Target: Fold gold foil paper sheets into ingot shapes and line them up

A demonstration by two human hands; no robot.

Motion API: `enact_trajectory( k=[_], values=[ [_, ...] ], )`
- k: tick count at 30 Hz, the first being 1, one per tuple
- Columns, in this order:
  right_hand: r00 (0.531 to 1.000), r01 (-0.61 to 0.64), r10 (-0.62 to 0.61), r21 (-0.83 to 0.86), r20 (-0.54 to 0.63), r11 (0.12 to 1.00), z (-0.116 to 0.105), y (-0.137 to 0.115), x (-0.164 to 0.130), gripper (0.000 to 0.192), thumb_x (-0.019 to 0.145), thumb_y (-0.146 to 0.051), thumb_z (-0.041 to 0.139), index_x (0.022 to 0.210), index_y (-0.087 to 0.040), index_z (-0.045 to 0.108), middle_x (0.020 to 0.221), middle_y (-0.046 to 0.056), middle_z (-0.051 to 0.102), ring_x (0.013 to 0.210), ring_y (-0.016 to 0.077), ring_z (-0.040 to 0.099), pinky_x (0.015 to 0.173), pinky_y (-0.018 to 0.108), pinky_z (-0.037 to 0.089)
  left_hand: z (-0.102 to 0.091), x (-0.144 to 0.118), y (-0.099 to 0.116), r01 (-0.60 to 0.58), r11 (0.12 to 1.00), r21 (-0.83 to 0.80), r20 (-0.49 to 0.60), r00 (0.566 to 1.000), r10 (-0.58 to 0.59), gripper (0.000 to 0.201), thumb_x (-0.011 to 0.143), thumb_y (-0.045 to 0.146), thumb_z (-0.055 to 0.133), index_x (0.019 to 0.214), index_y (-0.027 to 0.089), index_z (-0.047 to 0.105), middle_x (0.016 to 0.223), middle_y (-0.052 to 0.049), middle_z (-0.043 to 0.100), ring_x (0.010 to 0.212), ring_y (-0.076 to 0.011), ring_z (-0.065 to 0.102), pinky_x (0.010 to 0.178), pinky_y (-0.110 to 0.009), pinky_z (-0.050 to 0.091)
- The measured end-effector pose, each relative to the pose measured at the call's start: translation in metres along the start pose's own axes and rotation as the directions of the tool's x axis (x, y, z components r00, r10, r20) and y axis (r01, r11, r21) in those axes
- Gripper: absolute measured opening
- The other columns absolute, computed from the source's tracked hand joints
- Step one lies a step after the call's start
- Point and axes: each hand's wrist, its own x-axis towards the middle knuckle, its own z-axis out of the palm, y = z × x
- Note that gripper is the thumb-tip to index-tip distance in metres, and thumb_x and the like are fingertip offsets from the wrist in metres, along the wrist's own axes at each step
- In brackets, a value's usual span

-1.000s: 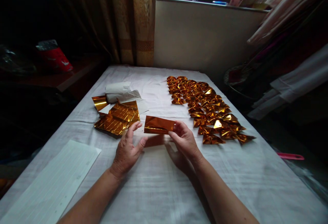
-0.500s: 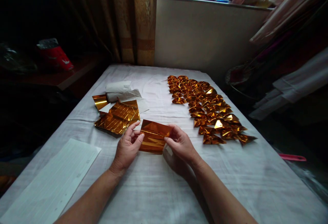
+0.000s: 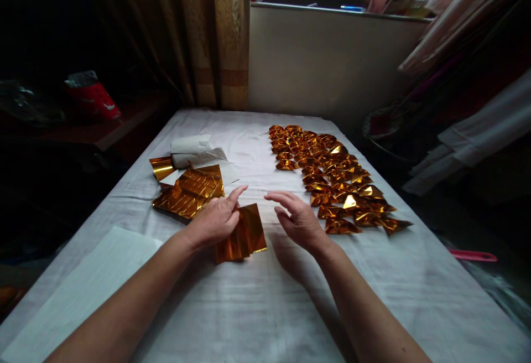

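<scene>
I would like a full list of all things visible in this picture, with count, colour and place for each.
gold foil sheet: one, gold, flat on the cloth under the left hand
stack of gold sheets: one pile, gold, left of the hands
small gold piece: one, gold, beyond that stack
white paper rolls: count unclear, white, far left of the table
folded gold pieces: many, gold, in rows on the right side
lined paper: one, white, near left corner
table cloth: one, white, covering the table
curtain: one, beige, behind the table
red bag: one, red, on a dark ledge at left
pink tool: one, pink, right edge
left hand: one, resting on the sheet
right hand: one, open, hovering beside the sheet
</scene>
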Motion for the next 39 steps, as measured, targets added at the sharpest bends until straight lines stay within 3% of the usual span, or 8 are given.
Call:
enact_trajectory(
  k=[5,11,15,20,25,29,32,39],
  values=[
    [0.983,0.183,-0.151,-0.465,0.104,0.866,0.007,0.011,0.000,0.042,0.090,-0.004,0.044,0.120,-0.024,0.065,0.131,0.008,0.062,0.117,0.0214,0.057,0.100,0.039,0.046,0.000,0.031,-0.008,-0.221,0.974,-0.045,0.216,0.950,0.226,0.072,0.084,0.018,0.041,0.154,0.020,0.021,0.088,0.000,0.072,0.077,-0.0167,0.066,0.078,-0.026,0.048],
    [0.845,0.469,-0.533,-0.555,0.053,0.687,0.014,0.025,-0.009,0.024,0.094,-0.015,0.053,0.110,-0.024,0.069,0.123,0.008,0.066,0.115,0.0206,0.057,0.096,0.036,0.046,-0.001,0.055,-0.005,-0.292,0.953,-0.077,0.357,0.885,0.300,0.082,0.084,0.017,0.048,0.156,0.020,0.007,0.087,0.002,0.072,0.074,-0.0134,0.063,0.081,-0.024,0.043],
    [0.793,0.524,-0.607,-0.570,0.053,0.633,0.011,0.023,-0.009,0.026,0.096,-0.015,0.050,0.113,-0.025,0.068,0.124,0.006,0.066,0.117,0.0196,0.055,0.097,0.035,0.044,0.003,0.067,0.003,-0.310,0.950,-0.040,0.382,0.874,0.301,0.078,0.087,0.017,0.048,0.155,0.022,0.011,0.090,0.002,0.073,0.083,-0.0151,0.065,0.096,-0.033,0.037],
    [0.826,0.508,-0.552,-0.579,0.117,0.637,0.007,0.022,-0.014,0.021,0.097,-0.019,0.050,0.100,-0.022,0.071,0.118,0.004,0.069,0.110,0.0197,0.057,0.094,0.034,0.043,0.015,0.068,0.004,-0.292,0.955,-0.043,0.159,0.942,0.295,0.063,0.088,0.026,0.055,0.148,0.026,0.034,0.114,-0.004,0.071,0.109,-0.0212,0.062,0.107,-0.045,0.029],
    [0.945,0.273,-0.325,-0.653,0.043,0.707,0.008,0.021,-0.025,0.015,0.094,-0.018,0.056,0.098,-0.019,0.070,0.107,0.007,0.072,0.100,0.0221,0.058,0.086,0.035,0.040,0.022,0.029,0.012,-0.290,0.957,-0.030,-0.098,0.953,0.286,0.031,0.093,0.041,0.053,0.117,0.023,0.063,0.113,-0.007,0.071,0.106,-0.0224,0.063,0.095,-0.038,0.042],
    [0.985,0.164,-0.156,-0.673,0.074,0.721,0.014,0.008,-0.034,0.011,0.091,-0.017,0.058,0.088,-0.019,0.069,0.094,0.007,0.072,0.088,0.0217,0.058,0.078,0.035,0.039,0.032,-0.018,0.024,-0.316,0.945,0.084,-0.133,0.936,0.325,0.052,0.083,0.057,0.064,0.120,0.020,0.061,0.116,-0.010,0.069,0.105,-0.0264,0.062,0.092,-0.041,0.044],
    [0.986,0.166,-0.126,-0.628,0.109,0.760,0.018,-0.001,-0.039,0.010,0.090,-0.017,0.060,0.088,-0.019,0.069,0.094,0.006,0.072,0.085,0.0208,0.059,0.075,0.033,0.039,0.043,-0.039,0.027,-0.259,0.952,0.160,-0.156,0.946,0.284,0.028,0.088,0.040,0.064,0.109,0.021,0.065,0.111,-0.007,0.071,0.100,-0.0246,0.062,0.091,-0.041,0.043],
    [0.993,0.106,-0.079,-0.407,0.083,0.907,0.010,0.008,-0.043,0.013,0.087,-0.017,0.061,0.094,-0.023,0.071,0.101,0.003,0.073,0.090,0.0201,0.062,0.078,0.032,0.044,0.049,-0.036,0.017,-0.192,0.959,0.207,-0.191,0.954,0.232,0.012,0.092,0.023,0.057,0.099,0.022,0.067,0.096,-0.004,0.071,0.089,-0.0216,0.061,0.082,-0.038,0.044]
  ],
)
